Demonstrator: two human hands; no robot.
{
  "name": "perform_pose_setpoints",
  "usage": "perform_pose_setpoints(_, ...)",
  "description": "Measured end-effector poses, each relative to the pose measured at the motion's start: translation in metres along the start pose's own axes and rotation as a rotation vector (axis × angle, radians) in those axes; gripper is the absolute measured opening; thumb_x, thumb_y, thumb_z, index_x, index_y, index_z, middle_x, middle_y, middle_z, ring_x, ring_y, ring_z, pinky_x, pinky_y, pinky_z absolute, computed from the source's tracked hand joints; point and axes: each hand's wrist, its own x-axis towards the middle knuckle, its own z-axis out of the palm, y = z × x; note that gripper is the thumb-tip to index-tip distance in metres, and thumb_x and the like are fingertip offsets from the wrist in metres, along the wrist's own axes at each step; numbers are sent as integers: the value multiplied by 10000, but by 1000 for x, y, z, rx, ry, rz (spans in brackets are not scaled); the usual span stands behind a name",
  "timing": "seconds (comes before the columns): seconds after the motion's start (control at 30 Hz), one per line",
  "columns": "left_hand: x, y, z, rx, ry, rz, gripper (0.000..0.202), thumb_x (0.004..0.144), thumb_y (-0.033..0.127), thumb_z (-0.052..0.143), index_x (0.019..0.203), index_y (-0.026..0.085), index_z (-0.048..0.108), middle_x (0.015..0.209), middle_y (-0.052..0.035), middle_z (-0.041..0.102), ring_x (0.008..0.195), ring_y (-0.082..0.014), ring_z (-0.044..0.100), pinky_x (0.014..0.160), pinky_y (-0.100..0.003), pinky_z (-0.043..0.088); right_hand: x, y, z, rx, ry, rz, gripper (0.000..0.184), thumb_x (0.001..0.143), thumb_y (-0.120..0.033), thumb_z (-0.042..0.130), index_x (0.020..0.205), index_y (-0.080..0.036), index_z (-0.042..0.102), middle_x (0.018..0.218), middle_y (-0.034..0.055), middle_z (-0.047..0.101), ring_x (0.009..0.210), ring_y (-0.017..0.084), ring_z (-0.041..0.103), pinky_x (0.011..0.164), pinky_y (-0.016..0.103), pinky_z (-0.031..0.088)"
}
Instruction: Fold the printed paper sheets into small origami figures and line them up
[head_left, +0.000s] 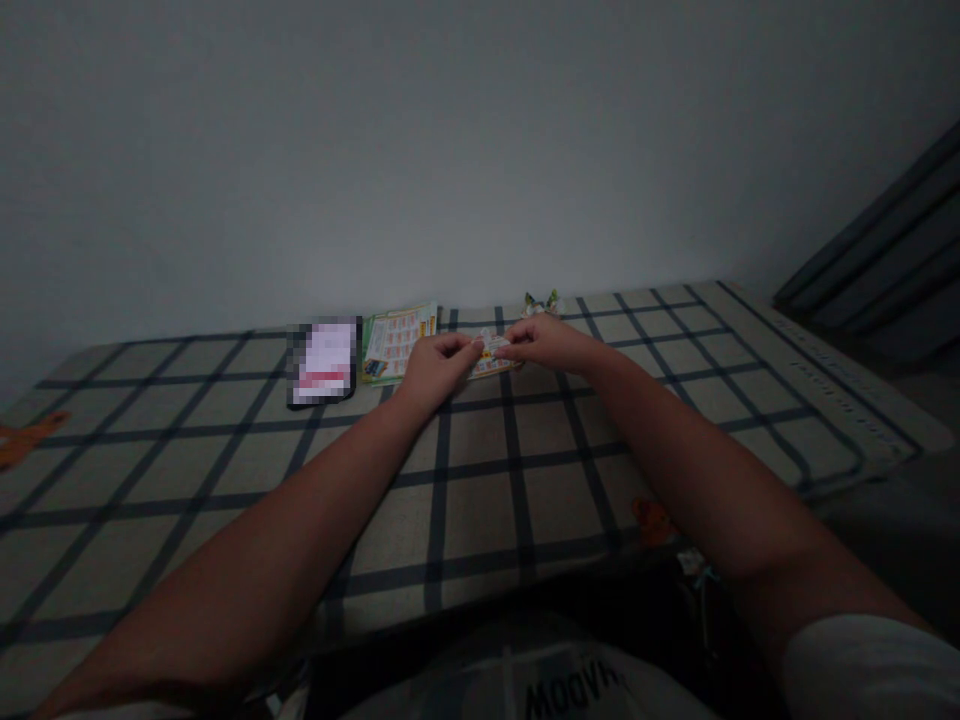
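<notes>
My left hand (437,370) has its thumb and fingers closed at the left edge of a small, thin, whitish piece (491,343) with yellow and red marks. At its right edge, the thumb and fingertips of my right hand (546,343) pinch the same piece. Its exact kind is too small and dim to tell. Beneath it shows part of a printed sheet (487,369). Just left of my left hand lies a green-edged instruction leaflet (399,340) with rows of small pictures. Behind my right hand sits a small green and white item (541,303).
A phone (324,362) with a blurred, lit screen lies left of the leaflet. The table carries a checked cloth (480,440) and meets a plain wall (465,150) at the back. Dark folded fabric (885,250) hangs at the right.
</notes>
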Motion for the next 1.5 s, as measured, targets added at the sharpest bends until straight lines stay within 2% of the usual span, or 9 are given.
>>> perform_pose_setpoints(0.2,-1,2,0,9,-22,58,349,809,522,697,795,185,785,730,-39,737,665,-166,618,598,-274,428,-4,-7,1,-44,-38,-25,385,851,-494,604,786,-127,701,685,22,635,645,122,528,616,259,362)
perform_pose_setpoints(0.4,2,-1,-2,97,-55,149,395,848,549,661,720,185,750,660,-20,689,619,-151,583,576,-275,397,-3,-8,4,-48,-21,-12,393,842,-504,609,774,-127,693,660,11,604,632,114,498,610,263,339)
perform_pose_setpoints(0.7,4,-3,-4,193,-52,272,387,894,502,619,689,188,710,633,-7,645,624,-150,567,586,-283,388,-2,-6,5,-5,-48,-17,438,821,-558,597,796,-130,684,711,23,607,669,128,507,623,268,344)
perform_pose_setpoints(0.83,3,-1,-4,162,-40,266,326,885,461,642,718,197,737,663,-7,684,646,-155,602,613,-284,425,-4,-8,6,-6,-67,-20,440,843,-554,578,832,-125,678,718,18,600,661,125,499,615,264,332)
perform_pose_setpoints(1.0,1,-1,-1,114,-42,216,296,850,479,684,772,211,783,754,-28,755,696,-172,659,640,-289,468,-3,-7,6,-128,-83,-39,398,861,-513,558,741,-141,632,634,-22,498,616,108,425,590,262,267)
perform_pose_setpoints(1.13,0,-1,0,77,-2,168,288,806,494,726,813,215,797,840,-50,782,770,-193,693,690,-301,501,-3,-10,5,-128,-86,-58,353,855,-473,572,711,-154,609,616,-31,484,604,104,407,588,262,252)
perform_pose_setpoints(1.27,0,1,-2,79,-6,160,267,825,467,701,794,218,793,824,-46,781,772,-196,695,713,-310,520,-4,-11,7,-121,-79,-68,344,849,-463,585,702,-154,617,610,-35,475,601,103,407,582,261,251)
perform_pose_setpoints(1.4,1,3,-3,64,21,145,259,828,445,700,802,206,797,793,-45,774,756,-195,692,701,-308,524,-3,-8,7,3,-55,-83,411,854,-534,596,783,-139,683,660,-11,557,635,116,471,603,258,316)
perform_pose_setpoints(1.5,1,3,-3,45,33,127,262,823,443,700,813,202,803,791,-47,774,762,-200,694,680,-303,522,0,-4,7,115,85,-118,442,860,-557,582,841,-134,710,776,36,653,734,144,547,665,266,384)
